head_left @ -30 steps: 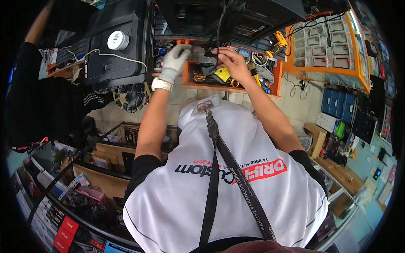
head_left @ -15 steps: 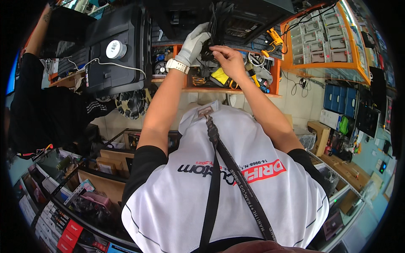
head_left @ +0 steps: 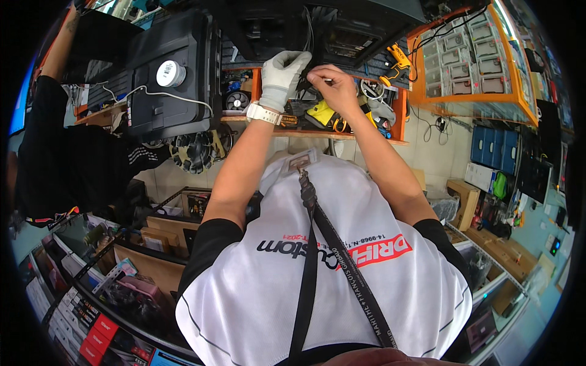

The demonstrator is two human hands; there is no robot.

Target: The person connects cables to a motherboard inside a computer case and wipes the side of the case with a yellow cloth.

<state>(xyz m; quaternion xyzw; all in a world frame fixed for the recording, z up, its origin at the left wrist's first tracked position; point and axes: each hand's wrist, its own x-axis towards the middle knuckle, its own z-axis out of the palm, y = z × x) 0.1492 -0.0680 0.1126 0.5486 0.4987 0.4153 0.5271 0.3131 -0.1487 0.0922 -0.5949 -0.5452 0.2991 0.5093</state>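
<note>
My left hand (head_left: 282,76), in a white and grey glove, is closed around a bundle of thin black cables (head_left: 309,30). They hang down from beside a black computer case (head_left: 357,36) on the bench. Bare, my right hand (head_left: 337,88) pinches at the same bundle just right of the glove, with thumb and fingertips together. Between the hands the cable ends are dark and hard to make out. Below both hands an orange drawer (head_left: 400,116) stands open, holding tools and a yellow and black item (head_left: 321,113).
A black hard case (head_left: 174,55) with a round white tub (head_left: 170,74) on it stands at left. A yellow power tool (head_left: 398,63) lies on the bench, beside an orange-framed parts cabinet (head_left: 526,91). Another person's black sleeve (head_left: 41,100) shows at far left.
My left hand has come slightly down and to the right, its fingers now curled more tightly beside the cables. My right hand stays nearly in place, its fingertips drawn closer together.
</note>
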